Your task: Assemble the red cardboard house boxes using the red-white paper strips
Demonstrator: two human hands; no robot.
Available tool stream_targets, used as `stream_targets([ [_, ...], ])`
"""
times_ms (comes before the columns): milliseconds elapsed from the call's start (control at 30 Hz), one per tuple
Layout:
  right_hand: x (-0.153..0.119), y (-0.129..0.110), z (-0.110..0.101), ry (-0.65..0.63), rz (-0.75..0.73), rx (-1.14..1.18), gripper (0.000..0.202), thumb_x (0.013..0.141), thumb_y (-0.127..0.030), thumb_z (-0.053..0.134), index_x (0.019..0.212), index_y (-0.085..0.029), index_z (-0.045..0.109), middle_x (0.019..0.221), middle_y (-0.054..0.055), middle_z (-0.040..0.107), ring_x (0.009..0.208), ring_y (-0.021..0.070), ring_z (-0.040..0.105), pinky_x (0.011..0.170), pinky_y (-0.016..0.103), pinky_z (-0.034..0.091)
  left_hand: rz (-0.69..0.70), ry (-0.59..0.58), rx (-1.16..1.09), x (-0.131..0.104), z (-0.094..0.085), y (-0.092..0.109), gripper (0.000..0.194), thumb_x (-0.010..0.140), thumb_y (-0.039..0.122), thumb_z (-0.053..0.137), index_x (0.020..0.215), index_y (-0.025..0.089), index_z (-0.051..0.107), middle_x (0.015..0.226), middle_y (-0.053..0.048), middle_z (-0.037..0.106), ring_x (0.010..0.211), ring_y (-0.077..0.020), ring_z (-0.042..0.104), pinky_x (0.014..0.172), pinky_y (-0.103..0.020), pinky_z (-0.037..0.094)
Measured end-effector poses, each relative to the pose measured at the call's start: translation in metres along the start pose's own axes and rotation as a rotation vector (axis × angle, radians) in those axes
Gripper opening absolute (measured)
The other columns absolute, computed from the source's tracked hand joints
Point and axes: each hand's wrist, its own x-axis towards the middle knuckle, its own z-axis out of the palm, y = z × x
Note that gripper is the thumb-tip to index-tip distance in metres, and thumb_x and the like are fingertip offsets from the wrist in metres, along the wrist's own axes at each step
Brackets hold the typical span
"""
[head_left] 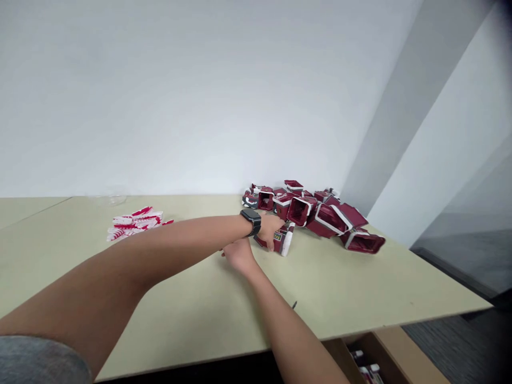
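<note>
My left hand (270,230), with a black watch on its wrist, reaches across to a dark red box (279,241) with a white edge. Its thumb points down over the box and the other fingers lie along the top, gripping it. Crossed under the left wrist is my right hand (237,255), low over the table; most of its fingers are hidden, with only small tips showing at its left side. Behind and right of the left hand lies a heap of dark red boxes with white rims (299,211), several with their open ends facing me.
A pile of red and white wrappers (138,221) lies on the pale table (192,320) at the left. Clear plastic (116,199) sits near the wall. Below the right front edge, a cardboard box (404,354) holds white-capped items.
</note>
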Motion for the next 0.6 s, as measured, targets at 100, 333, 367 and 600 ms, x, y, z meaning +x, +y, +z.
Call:
stream_targets([
  [100, -0.004, -0.001, 0.003, 0.006, 0.098, 0.148, 0.005, 0.073, -0.015, 0.063, 0.077, -0.017, 0.065, 0.072, 0.003, 0.068, 0.059, 0.0166, 0.061, 0.053, 0.027, 0.049, 0.109, 0.227, 0.107, -0.018, -0.015, -0.019, 0.064, 0.08, 0.015, 0.069, 0.141, 0.015, 0.051, 0.144, -0.017, 0.057, 0.133, -0.0314, 0.053, 0.116, -0.05, 0.036],
  [333, -0.007, -0.019, -0.015, 0.001, 0.253, 0.664, 0.023, 0.084, -0.035, 0.057, 0.101, -0.021, 0.064, 0.104, 0.009, 0.074, 0.081, 0.0178, 0.071, 0.074, 0.033, 0.06, 0.248, 0.693, 0.409, -0.119, -0.064, -0.047, 0.071, 0.086, 0.001, 0.055, 0.145, 0.041, 0.046, 0.167, -0.004, 0.03, 0.153, -0.0326, 0.028, 0.119, -0.058, 0.034],
  [367, -0.008, -0.024, -0.02, -0.025, 0.252, 0.737, 0.027, 0.087, -0.041, 0.055, 0.103, -0.022, 0.065, 0.11, 0.01, 0.074, 0.09, 0.0203, 0.072, 0.082, 0.037, 0.06, 0.252, 0.683, 0.427, -0.135, -0.066, -0.046, 0.072, 0.087, 0.002, 0.056, 0.145, 0.042, 0.046, 0.167, -0.003, 0.031, 0.152, -0.0317, 0.029, 0.12, -0.057, 0.034],
  [600, -0.027, -0.046, -0.028, -0.418, 0.257, 1.155, 0.052, 0.094, -0.061, 0.056, 0.121, -0.018, 0.067, 0.123, 0.011, 0.073, 0.118, 0.0298, 0.067, 0.104, 0.051, 0.052, 0.101, 0.437, 0.34, -0.214, -0.041, -0.041, 0.072, 0.087, 0.003, 0.054, 0.147, 0.043, 0.046, 0.168, 0.0, 0.028, 0.149, -0.0305, 0.034, 0.117, -0.048, 0.038],
])
